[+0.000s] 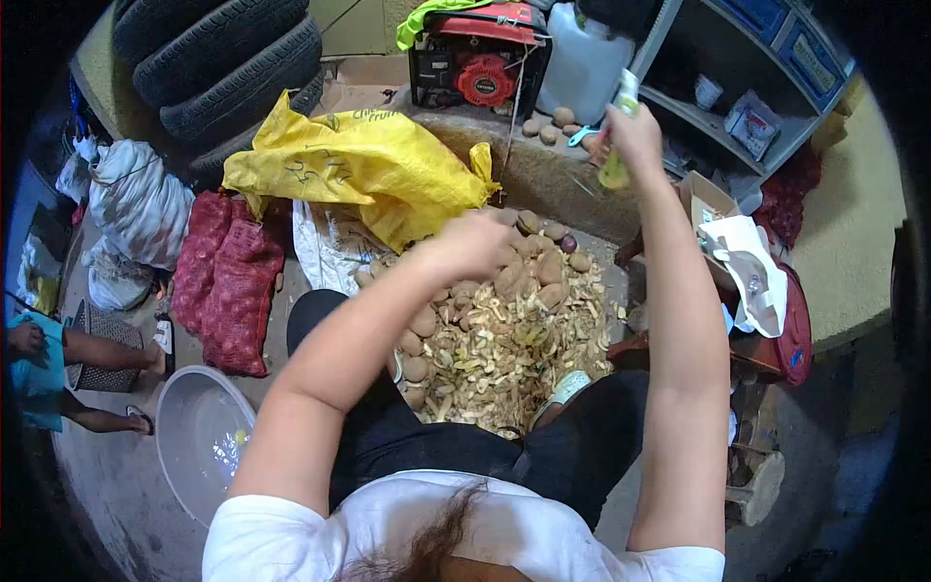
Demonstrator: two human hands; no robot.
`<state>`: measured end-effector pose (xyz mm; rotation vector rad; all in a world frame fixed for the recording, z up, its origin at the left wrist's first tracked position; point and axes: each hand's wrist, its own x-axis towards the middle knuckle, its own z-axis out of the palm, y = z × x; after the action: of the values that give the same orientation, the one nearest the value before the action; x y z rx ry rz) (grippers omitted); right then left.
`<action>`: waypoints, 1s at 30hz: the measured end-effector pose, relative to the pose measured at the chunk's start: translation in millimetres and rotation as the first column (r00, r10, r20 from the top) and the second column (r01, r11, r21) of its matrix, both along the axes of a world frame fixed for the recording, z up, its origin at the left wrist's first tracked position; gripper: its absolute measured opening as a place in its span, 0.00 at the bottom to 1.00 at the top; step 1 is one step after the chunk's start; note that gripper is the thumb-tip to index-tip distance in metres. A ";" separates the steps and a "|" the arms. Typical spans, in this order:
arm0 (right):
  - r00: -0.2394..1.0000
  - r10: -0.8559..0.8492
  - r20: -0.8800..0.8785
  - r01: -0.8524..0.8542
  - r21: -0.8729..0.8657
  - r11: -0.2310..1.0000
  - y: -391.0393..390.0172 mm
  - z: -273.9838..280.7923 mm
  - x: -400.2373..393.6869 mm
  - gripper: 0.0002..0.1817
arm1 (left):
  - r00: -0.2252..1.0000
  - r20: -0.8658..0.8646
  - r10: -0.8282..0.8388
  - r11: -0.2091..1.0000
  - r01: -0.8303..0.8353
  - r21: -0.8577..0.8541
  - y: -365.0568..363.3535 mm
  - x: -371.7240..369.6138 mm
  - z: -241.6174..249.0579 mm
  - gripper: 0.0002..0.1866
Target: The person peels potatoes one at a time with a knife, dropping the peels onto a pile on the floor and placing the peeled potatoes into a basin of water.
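Observation:
At the upper right, my right hand (635, 136) is closed around a bottle (613, 177) with a pale top and yellow-green contents. Beside its fingers is a tool with a light blue handle (583, 136); whether the hand touches it is unclear. My left hand (482, 244), blurred, is over the brown potatoes (514, 281), near the yellow sack (369, 175); its fingers and anything in them cannot be made out. Peelings (485, 359) lie heaped on the floor between my legs. A dark red onion (568, 243) rests among the potatoes.
Left are red mesh sacks (228, 281), a grey basin (204, 436) and another person's legs (107, 349). Behind stand stacked tyres (228, 73), a red generator (480, 58) and a white jerrycan (582, 68) on a ledge. Shelves (713, 107) and a box (706, 199) stand right.

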<state>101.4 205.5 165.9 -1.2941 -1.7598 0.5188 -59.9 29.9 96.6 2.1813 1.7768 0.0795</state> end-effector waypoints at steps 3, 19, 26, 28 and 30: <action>0.956 -0.007 -0.293 -0.067 -0.242 0.968 0.7 -48.6 39.9 0.17 | 0.965 -0.201 0.171 0.959 -0.210 -0.192 13.6 -51.9 -107.0 0.20; 0.996 0.068 0.064 -0.018 -0.581 0.814 -76.4 -167.2 81.8 0.17 | 0.902 -0.265 0.340 0.543 -0.419 -0.728 -87.7 -41.2 -433.1 0.30; 0.992 0.121 0.040 -0.070 -0.621 0.781 -74.8 -190.9 87.8 0.16 | 0.789 -0.368 0.493 0.507 -0.604 -0.616 -103.3 -37.6 -510.0 0.25; 0.990 0.140 0.023 -0.089 -0.668 0.739 -74.9 -189.6 85.2 0.16 | 0.790 -0.405 0.461 0.550 -0.612 -0.567 -101.6 -34.6 -484.0 0.22; 0.987 0.161 0.001 -0.113 -0.709 0.696 -75.4 -188.8 83.4 0.16 | 0.878 -0.348 0.330 0.665 -0.478 -0.574 -93.8 -35.1 -443.4 0.21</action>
<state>184.7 130.1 -22.9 -1.7064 -1.7766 1.3642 -94.9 -63.9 -346.7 1.3062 1.9860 -0.6109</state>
